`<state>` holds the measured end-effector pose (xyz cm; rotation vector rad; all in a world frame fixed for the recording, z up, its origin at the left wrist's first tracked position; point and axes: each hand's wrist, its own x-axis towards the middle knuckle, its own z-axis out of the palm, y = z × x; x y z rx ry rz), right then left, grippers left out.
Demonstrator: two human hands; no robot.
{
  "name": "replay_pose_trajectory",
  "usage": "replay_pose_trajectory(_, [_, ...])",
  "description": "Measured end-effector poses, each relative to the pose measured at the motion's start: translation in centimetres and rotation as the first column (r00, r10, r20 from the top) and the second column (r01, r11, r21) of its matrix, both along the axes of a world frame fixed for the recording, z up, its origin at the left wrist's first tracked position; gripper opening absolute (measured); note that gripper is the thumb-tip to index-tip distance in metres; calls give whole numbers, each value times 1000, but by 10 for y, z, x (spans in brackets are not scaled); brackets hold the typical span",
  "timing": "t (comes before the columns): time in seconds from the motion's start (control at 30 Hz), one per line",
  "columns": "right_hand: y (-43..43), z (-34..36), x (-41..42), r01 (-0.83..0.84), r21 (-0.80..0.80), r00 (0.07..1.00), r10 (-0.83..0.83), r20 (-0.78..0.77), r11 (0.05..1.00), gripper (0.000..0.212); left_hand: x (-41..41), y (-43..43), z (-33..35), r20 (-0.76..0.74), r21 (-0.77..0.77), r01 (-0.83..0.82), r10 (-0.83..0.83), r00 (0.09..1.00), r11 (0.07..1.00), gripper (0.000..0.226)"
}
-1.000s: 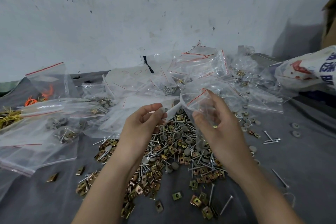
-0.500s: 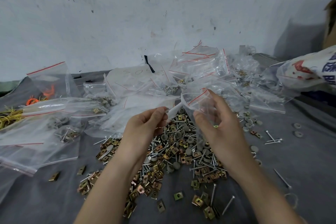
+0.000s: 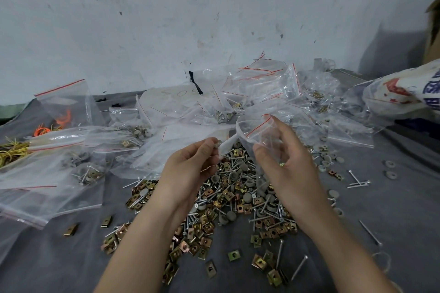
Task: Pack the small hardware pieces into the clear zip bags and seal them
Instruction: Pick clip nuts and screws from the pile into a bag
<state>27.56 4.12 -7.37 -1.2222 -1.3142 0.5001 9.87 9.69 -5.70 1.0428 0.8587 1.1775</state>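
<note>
Hands are raised side by side over a heap of loose hardware (image 3: 238, 200) in the head view: brass-coloured square clips, long screws and round grey caps, spread on a grey cloth (image 3: 392, 226). The right hand (image 3: 290, 169) grips a clear zip bag (image 3: 254, 134) with its thumb in front and its curled fingers behind the plastic. The bag is lifted above the far side of the heap, and the red line at its mouth slants toward the left hand. The left hand (image 3: 190, 166) has thumb and forefinger pressed together on a small grey piece (image 3: 216, 143), just beside the bag's mouth; whether the piece touches the plastic cannot be told. A white strip (image 3: 228, 144) lies between the two hands, and what it is cannot be told. Behind the hands a jumble of clear bags (image 3: 262, 93) with red zip lines is piled against a scuffed pale wall (image 3: 214, 19). Flatter bags (image 3: 71, 173) with caps and screws inside lie to the left, near orange bands (image 3: 42, 129) and yellow bands (image 3: 12, 152). A printed sack (image 3: 404, 95) rests at the right, and a few stray screws (image 3: 357, 182) lie apart from the heap.
</note>
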Motion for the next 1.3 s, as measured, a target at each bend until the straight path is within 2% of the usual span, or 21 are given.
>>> replay_pose_trajectory(0.2, [-1,0,0,9,-6,1000,-9,4,1000,55,1,-4,2,-33,29,25,-24,999,999,19])
replay_pose_trajectory(0.27, [0,1,0,5,-4,1000,-5,3,1000,55,2,-6,3,-126,93,1,10,992,996,18])
replay_pose_trajectory(0.3, [0,1,-1,4,-3,1000,-4,3,1000,55,3,-7,2,-222,169,-22,60,973,985,17])
replay_pose_trajectory(0.37, [0,0,-1,3,-1,1000,-3,3,1000,55,5,-8,-2,-417,395,-49,227,880,917,17])
replay_pose_trajectory(0.47, [0,0,-1,0,-1,1000,0,-11,1000,55,8,-11,-5,-515,681,24,455,727,732,22])
replay_pose_trajectory(0.53, [0,-1,0,1,0,1000,-1,-17,1000,55,9,-11,-8,-519,750,80,509,687,657,26])
replay_pose_trajectory(0.63, [1,-1,0,7,2,1000,-7,-7,1000,55,9,-10,-8,-506,767,72,532,679,638,26])
replay_pose_trajectory(0.73, [1,-2,1,6,-4,1000,-6,-2,1000,53,10,-10,-7,-489,702,0,483,726,712,22])
replay_pose_trajectory(0.83, [2,-1,1,15,-7,1000,-15,-2,1000,53,11,-9,-4,-423,523,-94,354,834,847,15])
replay_pose_trajectory(0.9, [2,-1,2,17,-6,1000,-17,-7,1000,53,11,-8,0,-298,326,-112,215,930,939,14])
replay_pose_trajectory(0.97, [1,-1,1,18,-3,1000,-18,-4,1000,54,10,-8,5,-65,135,-49,59,996,990,17])
replay_pose_trajectory(1.03, [1,-1,1,19,-4,1000,-19,6,1000,53,8,-7,8,168,-2,50,-49,984,999,17])
replay_pose_trajectory(1.13, [1,0,1,15,0,1000,-15,12,1000,54,3,-6,13,416,-143,184,-110,903,972,20])
replay_pose_trajectory(1.3, [2,-1,-1,5,6,1000,-5,13,1000,54,-3,-8,21,591,-227,317,-129,796,921,15])
